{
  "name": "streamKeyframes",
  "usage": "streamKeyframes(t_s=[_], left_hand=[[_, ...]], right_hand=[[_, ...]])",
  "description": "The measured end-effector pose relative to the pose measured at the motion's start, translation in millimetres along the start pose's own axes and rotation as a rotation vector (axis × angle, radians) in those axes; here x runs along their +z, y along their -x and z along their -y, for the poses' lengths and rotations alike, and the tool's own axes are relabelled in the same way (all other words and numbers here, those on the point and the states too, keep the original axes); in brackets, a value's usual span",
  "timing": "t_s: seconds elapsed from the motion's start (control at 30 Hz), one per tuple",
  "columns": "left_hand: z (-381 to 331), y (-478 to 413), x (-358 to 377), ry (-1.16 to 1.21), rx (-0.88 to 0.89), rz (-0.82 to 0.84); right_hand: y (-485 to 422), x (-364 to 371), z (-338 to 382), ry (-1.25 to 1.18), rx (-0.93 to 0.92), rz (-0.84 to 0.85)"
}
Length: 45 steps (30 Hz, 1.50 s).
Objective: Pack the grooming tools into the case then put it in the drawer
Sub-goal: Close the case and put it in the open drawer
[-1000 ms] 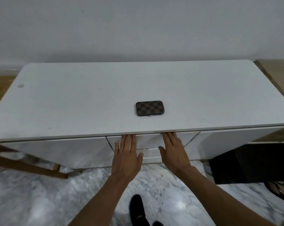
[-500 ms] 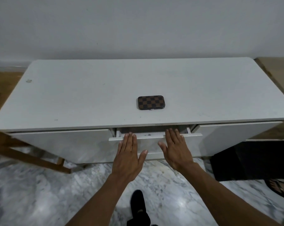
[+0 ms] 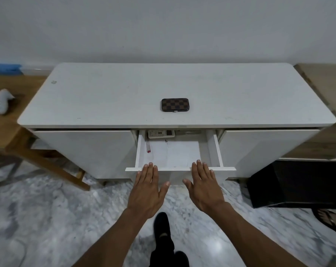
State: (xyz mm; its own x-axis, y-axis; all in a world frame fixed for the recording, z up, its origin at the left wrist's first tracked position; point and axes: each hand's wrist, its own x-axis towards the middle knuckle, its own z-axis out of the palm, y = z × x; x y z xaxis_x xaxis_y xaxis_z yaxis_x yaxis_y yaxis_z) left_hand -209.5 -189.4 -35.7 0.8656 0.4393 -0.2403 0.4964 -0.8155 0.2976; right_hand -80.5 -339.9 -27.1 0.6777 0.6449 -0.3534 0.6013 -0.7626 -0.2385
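**Drawer pulled open, case waiting on top**

The checkered case (image 3: 175, 105) lies closed and flat on the white cabinet top (image 3: 105, 97), a little behind the front edge and directly above the middle drawer (image 3: 213, 149). No loose grooming tool is visible on the top, so I judge that the packing part is finished. What is left is to lift the case, lay it inside the drawer and push the drawer shut.

The drawer now stands well out from the cabinet. Inside it, near the back, lies a white remote control (image 3: 161, 133), and along the left wall a thin clear tube with a red end (image 3: 148, 147); the middle of the floor is bare, enough room for the case, in my judgement.

The left hand (image 3: 147, 191) and the right hand (image 3: 204, 186) are both spread flat, fingers straight and released, grasping nothing, with fingertips at the top edge of the drawer front.

Compared with half a second ago, the drawer has come much further out; one second ago it was fully shut. The case has not moved.
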Motion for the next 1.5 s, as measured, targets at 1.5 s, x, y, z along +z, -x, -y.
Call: streamKeyframes(t_s=[1.5], left_hand=[[29.6,-194.8,-97.8,-0.049,0.1,-0.15]], right_hand=[[-206.0,-165.6,61.9,0.052,-0.08,-0.05]])
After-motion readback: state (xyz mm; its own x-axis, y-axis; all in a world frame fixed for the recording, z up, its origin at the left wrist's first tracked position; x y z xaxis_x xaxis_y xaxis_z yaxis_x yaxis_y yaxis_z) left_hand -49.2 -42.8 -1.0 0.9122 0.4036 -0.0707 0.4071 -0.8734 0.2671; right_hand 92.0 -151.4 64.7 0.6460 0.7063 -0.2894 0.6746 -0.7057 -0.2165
